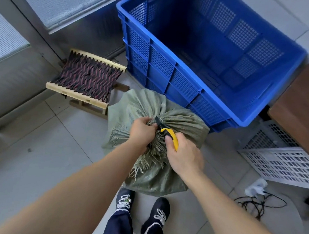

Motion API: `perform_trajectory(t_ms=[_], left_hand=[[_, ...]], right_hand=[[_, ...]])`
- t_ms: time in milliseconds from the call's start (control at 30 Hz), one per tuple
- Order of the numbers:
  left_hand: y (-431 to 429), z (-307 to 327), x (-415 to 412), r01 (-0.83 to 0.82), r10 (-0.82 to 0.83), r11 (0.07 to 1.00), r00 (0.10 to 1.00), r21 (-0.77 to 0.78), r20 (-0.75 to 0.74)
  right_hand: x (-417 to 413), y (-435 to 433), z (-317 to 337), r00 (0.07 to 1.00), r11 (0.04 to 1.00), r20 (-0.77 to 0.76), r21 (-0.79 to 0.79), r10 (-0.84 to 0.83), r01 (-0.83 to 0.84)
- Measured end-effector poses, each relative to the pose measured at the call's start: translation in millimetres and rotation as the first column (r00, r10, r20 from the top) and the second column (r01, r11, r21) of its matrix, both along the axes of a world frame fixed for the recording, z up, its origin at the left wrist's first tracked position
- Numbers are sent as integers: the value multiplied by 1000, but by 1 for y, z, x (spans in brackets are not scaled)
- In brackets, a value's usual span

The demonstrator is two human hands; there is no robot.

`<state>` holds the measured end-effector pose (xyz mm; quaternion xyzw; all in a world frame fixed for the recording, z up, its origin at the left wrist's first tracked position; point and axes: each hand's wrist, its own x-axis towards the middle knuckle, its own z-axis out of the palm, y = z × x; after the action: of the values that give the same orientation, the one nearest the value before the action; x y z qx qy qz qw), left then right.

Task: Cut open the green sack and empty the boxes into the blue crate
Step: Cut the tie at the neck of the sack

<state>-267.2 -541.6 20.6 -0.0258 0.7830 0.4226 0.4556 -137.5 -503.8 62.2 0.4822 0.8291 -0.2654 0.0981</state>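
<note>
A green woven sack (179,121) stands on the tiled floor in front of my feet, its top gathered and tied, with frayed strands spilling toward me. My left hand (141,132) grips the bunched neck of the sack. My right hand (183,156) holds a yellow utility knife (170,137), whose dark blade touches the tie at the neck. Behind the sack stands the large blue crate (175,66), and nothing shows inside it. The boxes are hidden within the sack.
A small folding stool (85,81) with a woven seat sits left of the crate. A white perforated crate (284,161) and a brown wooden top (303,109) are at the right. A power strip (256,187) with black cables lies on the floor near my right foot.
</note>
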Motion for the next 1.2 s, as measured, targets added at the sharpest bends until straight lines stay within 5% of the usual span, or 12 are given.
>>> perform_trajectory(t_ms=[600, 1200], left_hand=[[13, 7, 12, 174, -183, 983, 963, -67, -197], [17, 12, 15, 168, -174, 984, 971, -50, -162]], right_hand=[[9, 2, 6, 990, 994, 110, 76, -93, 85], [14, -3, 8, 982, 985, 103, 96, -155, 146]])
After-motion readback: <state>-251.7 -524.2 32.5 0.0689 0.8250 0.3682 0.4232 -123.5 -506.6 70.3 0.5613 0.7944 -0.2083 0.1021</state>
